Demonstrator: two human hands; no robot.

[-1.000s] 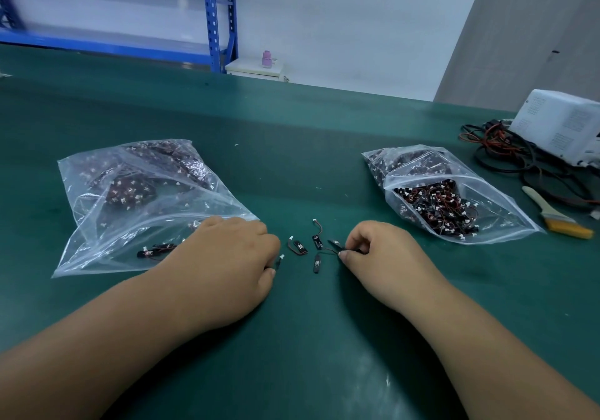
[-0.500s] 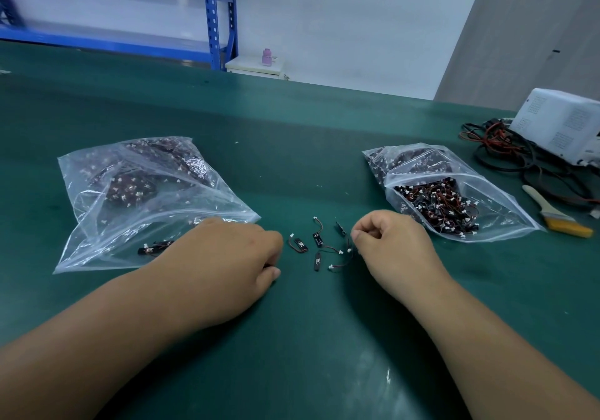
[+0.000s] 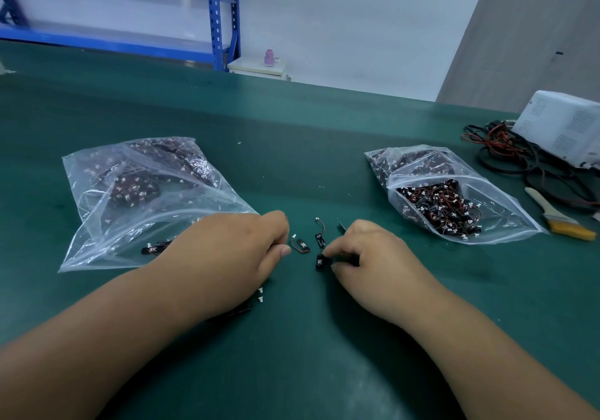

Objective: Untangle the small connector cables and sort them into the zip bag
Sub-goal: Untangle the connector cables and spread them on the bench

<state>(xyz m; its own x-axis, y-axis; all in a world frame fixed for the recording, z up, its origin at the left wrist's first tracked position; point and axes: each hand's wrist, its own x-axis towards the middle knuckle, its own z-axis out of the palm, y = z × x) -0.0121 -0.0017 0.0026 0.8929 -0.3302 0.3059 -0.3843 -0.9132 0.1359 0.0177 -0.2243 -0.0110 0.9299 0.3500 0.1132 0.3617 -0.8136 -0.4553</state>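
— What has the right hand (image 3: 367,264) got?
— It pinches one black connector cable (image 3: 320,262) on the surface (image 3: 292,354); the left hand (image 3: 233,257) lies curled at nine o'clock, contents unclear; loose cables (image 3: 301,245) sit between them; the zip bag (image 3: 107,241) lies at ten o'clock

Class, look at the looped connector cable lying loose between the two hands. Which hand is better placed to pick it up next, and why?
Probably the left hand: its fingers lie right beside the looped cable, while the right hand is busy pinching another black connector piece.
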